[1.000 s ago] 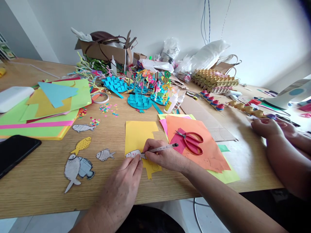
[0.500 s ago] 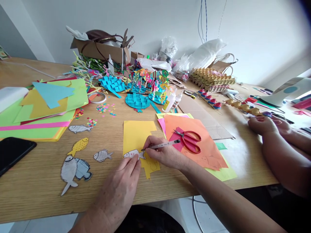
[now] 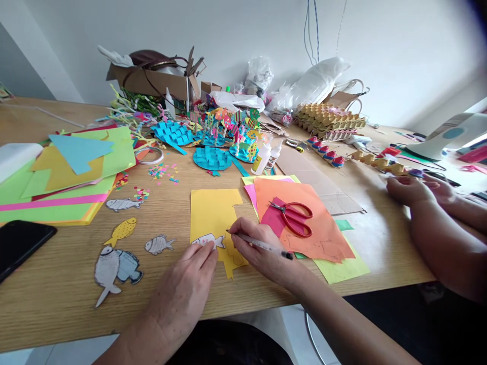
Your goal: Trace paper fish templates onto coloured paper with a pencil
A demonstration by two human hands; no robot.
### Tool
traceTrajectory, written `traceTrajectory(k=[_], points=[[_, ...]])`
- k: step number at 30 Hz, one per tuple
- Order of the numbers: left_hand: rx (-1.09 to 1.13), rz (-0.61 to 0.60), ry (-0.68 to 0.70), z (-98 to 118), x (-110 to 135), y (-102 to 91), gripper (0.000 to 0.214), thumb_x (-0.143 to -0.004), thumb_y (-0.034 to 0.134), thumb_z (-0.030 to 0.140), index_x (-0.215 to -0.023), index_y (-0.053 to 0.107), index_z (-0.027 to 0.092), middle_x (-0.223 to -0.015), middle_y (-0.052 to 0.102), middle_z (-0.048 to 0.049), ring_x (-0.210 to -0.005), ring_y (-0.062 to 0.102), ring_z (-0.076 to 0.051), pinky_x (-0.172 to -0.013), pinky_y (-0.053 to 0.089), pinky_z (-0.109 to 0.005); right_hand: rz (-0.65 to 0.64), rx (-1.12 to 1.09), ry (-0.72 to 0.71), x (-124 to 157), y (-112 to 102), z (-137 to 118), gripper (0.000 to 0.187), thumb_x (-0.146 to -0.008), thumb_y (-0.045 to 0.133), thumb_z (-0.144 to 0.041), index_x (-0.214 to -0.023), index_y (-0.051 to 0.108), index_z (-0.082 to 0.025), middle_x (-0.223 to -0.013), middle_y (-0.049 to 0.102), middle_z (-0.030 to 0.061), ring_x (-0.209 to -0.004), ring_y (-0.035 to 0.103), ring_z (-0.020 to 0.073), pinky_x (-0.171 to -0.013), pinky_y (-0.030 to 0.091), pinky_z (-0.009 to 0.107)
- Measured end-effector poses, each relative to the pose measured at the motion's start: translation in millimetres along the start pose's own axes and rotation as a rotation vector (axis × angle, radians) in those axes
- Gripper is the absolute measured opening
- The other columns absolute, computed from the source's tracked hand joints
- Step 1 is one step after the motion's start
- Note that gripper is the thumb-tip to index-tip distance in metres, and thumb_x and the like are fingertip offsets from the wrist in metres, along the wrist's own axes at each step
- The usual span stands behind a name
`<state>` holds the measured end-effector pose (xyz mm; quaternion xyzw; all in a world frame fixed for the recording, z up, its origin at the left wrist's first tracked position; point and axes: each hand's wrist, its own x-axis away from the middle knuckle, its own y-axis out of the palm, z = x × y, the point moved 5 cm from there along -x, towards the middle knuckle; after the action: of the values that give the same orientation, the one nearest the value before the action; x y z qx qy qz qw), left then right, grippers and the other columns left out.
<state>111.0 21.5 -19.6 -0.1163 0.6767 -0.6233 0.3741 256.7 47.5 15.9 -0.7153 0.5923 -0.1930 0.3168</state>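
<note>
My left hand (image 3: 186, 284) lies flat with its fingers pressing a small white paper fish (image 3: 207, 240) onto a yellow sheet (image 3: 213, 213). My right hand (image 3: 258, 251) grips a pen (image 3: 262, 245), its tip touching the yellow sheet just right of the fish's tail. Red-handled scissors (image 3: 293, 217) lie on an orange sheet (image 3: 304, 223) to the right of my right hand.
Several paper fish cut-outs (image 3: 117, 263) lie at the left, near a black phone (image 3: 19, 243) and a stack of coloured paper (image 3: 68, 172). Blue paper crafts (image 3: 213, 157), glue bottles (image 3: 262, 157), egg cartons (image 3: 327, 119) and a cardboard box (image 3: 152, 81) stand behind. Another person's hands (image 3: 418, 192) rest at right.
My right hand has swung the pen so its back end points down-right instead of up-right, the tip staying by the fish's tail. My left hand has stayed on the fish.
</note>
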Motion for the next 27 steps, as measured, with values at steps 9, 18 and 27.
traceTrajectory(k=[9, 18, 27], points=[[0.200, -0.225, -0.012, -20, -25, -25.1, 0.041, -0.079, 0.041, 0.000, -0.112, 0.056, 0.019, -0.110, 0.065, -0.0040, -0.099, 0.061, -0.017, -0.086, 0.051, -0.030, 0.111, 0.328, -0.037, 29, 13, 5, 0.015, -0.087, 0.040, -0.017, -0.092, 0.054, -0.021, -0.076, 0.068, 0.0039, -0.058, 0.062, 0.0169, -0.051, 0.037, 0.024], [0.202, -0.521, 0.109, -32, -49, -18.8, 0.029, -0.077, 0.057, 0.005, -0.102, 0.058, 0.019, -0.100, 0.056, -0.0035, -0.095, 0.055, -0.020, -0.081, 0.047, -0.032, 0.219, 0.316, -0.023, 37, 22, 8, 0.016, -0.087, 0.041, -0.013, -0.093, 0.054, -0.020, -0.076, 0.069, 0.0060, -0.061, 0.066, 0.0211, -0.050, 0.036, 0.026], [0.105, -0.592, 0.177, -30, -58, -14.2, 0.017, -0.075, 0.054, 0.005, -0.086, 0.054, 0.018, -0.093, 0.056, -0.0033, -0.087, 0.055, -0.019, -0.074, 0.046, -0.029, 0.286, 0.265, -0.062, 40, 19, 5, 0.016, -0.087, 0.041, -0.012, -0.092, 0.054, -0.019, -0.076, 0.069, 0.0054, -0.062, 0.067, 0.0195, -0.051, 0.041, 0.025]])
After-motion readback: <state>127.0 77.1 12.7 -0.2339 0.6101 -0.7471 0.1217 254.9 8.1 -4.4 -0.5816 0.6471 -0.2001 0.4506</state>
